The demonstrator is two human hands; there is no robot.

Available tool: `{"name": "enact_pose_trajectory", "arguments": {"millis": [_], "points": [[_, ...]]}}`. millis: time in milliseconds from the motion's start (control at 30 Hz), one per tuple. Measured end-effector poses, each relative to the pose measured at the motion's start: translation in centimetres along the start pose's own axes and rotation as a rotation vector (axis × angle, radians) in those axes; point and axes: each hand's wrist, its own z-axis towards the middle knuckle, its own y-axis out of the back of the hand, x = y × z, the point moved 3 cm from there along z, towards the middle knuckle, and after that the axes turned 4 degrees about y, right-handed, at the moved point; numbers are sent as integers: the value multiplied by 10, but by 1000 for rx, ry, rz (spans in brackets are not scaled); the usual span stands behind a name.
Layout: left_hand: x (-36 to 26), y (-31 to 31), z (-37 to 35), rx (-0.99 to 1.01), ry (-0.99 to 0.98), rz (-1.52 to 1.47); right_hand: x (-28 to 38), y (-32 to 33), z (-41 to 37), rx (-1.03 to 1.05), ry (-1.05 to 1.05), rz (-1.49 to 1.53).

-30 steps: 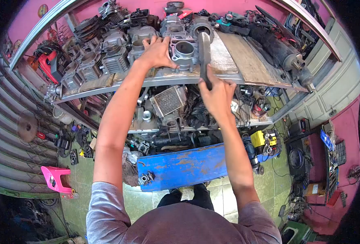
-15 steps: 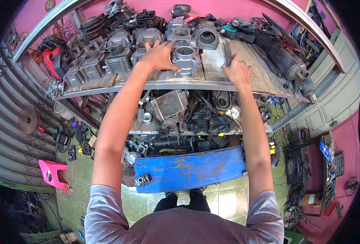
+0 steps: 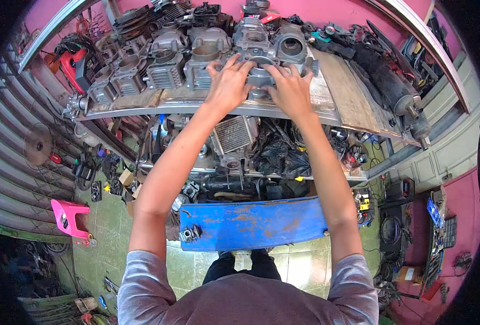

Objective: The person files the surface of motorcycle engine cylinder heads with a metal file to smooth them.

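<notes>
A silver metal cylinder block [image 3: 260, 73] with a round bore stands near the front edge of the upper shelf. My left hand [image 3: 229, 84] lies against its left side, fingers curved around it. From the right, my right hand [image 3: 292, 91] touches the same block with bent fingers. A dark, flat piece [image 3: 308, 67] shows by the right hand's fingers; whether they grip it is unclear. To the left stand a finned cylinder block [image 3: 199, 69] and several similar blocks. Behind the hands is a grey casting with a round opening [image 3: 291, 46].
The metal shelf edge [image 3: 180, 109] runs below the hands. A long dark muffler [image 3: 394, 89] lies at the right. Beneath are a finned radiator [image 3: 233, 134] and a blue bench [image 3: 256, 222] with a small metal part. A pink stool [image 3: 69, 218] stands at lower left.
My right hand has moved left from the wooden board to the silver block. My left hand has shifted right and closer around it. The camera view has shifted slightly.
</notes>
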Motion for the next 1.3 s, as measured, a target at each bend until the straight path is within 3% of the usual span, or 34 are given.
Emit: {"name": "enact_pose_trajectory", "arguments": {"millis": [100,533,633,767,833,867,900,933,1000,1067,1300], "points": [[4,2,3,21,7,34,1,-11,3,-96,-6,87],[27,-2,9,2,15,91,14,-28,20,-162,-13,65],[26,-3,9,16,18,70,17,-26,20,-114,-46,52],[24,0,12,78,25,117,23,-14,21,120,-140,74],[17,15,6,84,24,154,29,-3,19,72,-116,7],[13,25,1,25,-16,176,34,0,14,-140,-62,-9],[12,32,-3,-39,-57,199,41,3,10,-140,-61,-10],[10,40,-14,-141,-119,188,49,8,3,-186,-16,-46],[9,50,-40,-148,-155,168,74,22,-11,-288,48,-123],[9,55,-69,-203,-173,56,92,19,-27,-286,57,-7],[45,42,-194,-27,51,22,176,-27,-85,-216,146,270]]}}
